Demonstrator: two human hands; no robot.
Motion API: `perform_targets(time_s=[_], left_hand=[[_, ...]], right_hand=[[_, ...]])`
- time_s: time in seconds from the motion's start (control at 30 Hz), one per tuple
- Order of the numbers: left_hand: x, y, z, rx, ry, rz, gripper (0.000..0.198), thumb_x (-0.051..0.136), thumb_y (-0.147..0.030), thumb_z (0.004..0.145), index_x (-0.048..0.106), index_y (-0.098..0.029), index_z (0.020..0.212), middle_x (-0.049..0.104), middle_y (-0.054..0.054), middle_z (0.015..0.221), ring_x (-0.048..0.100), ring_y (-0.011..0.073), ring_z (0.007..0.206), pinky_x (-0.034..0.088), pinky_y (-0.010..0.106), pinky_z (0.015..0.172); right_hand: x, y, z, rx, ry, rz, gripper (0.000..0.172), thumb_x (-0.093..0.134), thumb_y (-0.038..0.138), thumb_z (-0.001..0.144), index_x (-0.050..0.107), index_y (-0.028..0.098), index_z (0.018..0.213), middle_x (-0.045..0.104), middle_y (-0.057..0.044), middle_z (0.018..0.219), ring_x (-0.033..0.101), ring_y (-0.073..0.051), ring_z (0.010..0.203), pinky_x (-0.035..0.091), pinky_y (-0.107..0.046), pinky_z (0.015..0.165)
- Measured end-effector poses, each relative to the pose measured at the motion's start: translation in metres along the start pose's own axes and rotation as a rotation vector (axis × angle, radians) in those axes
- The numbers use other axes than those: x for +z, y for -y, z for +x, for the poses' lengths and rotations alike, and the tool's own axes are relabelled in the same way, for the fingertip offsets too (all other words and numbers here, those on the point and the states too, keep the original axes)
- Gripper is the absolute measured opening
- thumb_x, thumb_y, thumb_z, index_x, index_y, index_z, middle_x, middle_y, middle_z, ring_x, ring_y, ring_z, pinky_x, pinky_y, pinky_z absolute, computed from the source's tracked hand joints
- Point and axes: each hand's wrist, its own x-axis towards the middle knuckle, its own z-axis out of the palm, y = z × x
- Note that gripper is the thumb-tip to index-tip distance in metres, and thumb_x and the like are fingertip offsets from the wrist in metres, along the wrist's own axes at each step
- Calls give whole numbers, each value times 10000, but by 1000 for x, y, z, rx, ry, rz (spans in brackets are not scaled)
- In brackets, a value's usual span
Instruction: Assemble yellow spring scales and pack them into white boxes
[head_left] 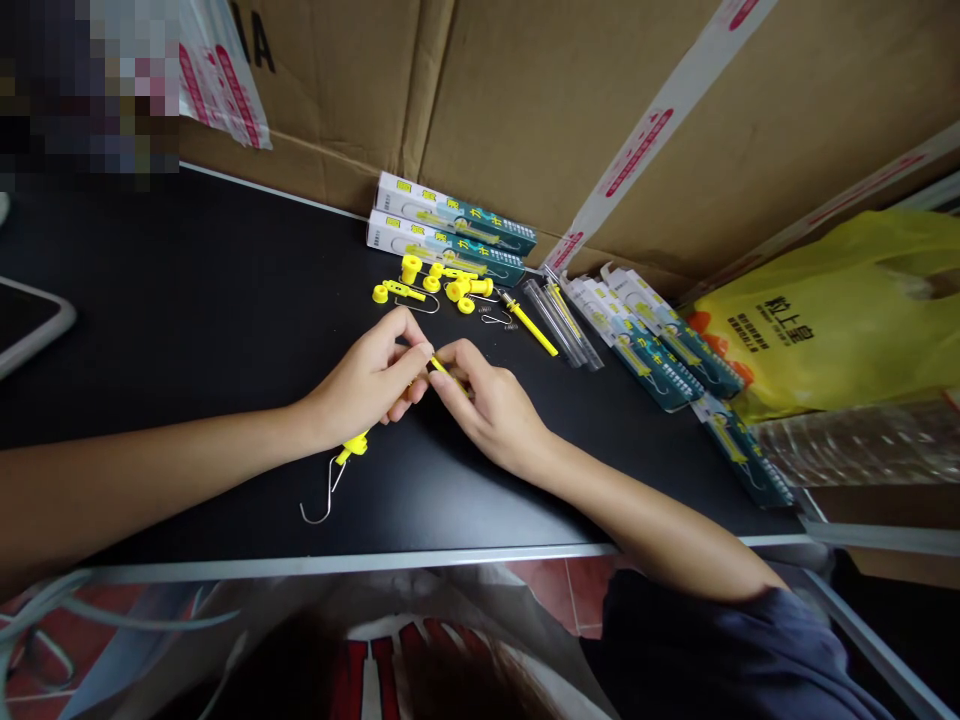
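Note:
My right hand [495, 405] is closed around a thin yellow plastic rod [448, 376], its thumb laid along it. At the rod's upper end, the fingertips of my left hand [367, 378] are pinched together; any small part between them is hidden. Below my left wrist lies a yellow plastic cap [355, 446] with a metal hook [318, 517], partly covered by the hand. Beyond my hands are several loose yellow caps and pieces [459, 290], small wire hooks and springs [495, 317], another yellow rod [534, 325] and clear plastic tubes [553, 322].
Two printed spring scale boxes [448, 248] lie at the back against a large cardboard carton [510, 110]. Several more boxes [634, 345] lie at the right, beside a yellow plastic bag [847, 310]. A white-edged device [34, 322] rests at the left of the black table [172, 330].

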Motion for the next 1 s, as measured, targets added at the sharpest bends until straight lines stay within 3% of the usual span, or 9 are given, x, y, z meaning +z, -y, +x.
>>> perform_targets(time_s=[0.1,0.23,0.47,0.67,0.8,1.0], left_hand=[[-2,0,1,20,51,-47,149,484,-254,987,401,-216,870,559,-87,569,471,47,360,346,125,336],[-4,-1,2,20,92,-72,153,474,-305,999,417,-207,897,585,-68,588,482,54,360,362,134,335],[-5,1,1,0,145,-43,117,503,-253,988,417,-205,923,612,-62,637,478,45,342,351,132,329],[-5,-3,2,-67,213,-42,157,447,-253,1009,400,-202,868,624,-37,631,492,52,357,368,133,344],[-6,-5,3,-115,240,-36,170,468,-261,999,409,-202,851,620,-34,618,481,53,353,367,133,338],[-7,-7,6,-192,258,-18,112,470,-237,987,482,-192,884,582,-47,575,439,49,319,328,123,304]], right_hand=[[-3,-6,-1,-50,-27,318,231,450,418,1017,532,204,997,524,50,691,494,-107,614,396,-234,636],[-5,-11,-1,-47,-45,417,232,517,418,997,564,192,979,491,59,680,447,-95,606,378,-229,608],[-9,-19,2,-70,-103,354,193,564,377,970,585,185,973,496,57,681,452,-94,604,377,-227,592],[-17,-27,4,-203,-160,58,149,598,332,958,645,191,946,678,-9,839,563,-110,684,419,-235,655],[-25,-34,7,-266,-191,-133,174,557,294,970,663,195,874,683,-37,831,597,-144,744,421,-254,674],[-32,-45,12,-347,-188,-83,103,582,217,916,683,194,923,678,-30,827,597,-143,724,435,-253,664]])
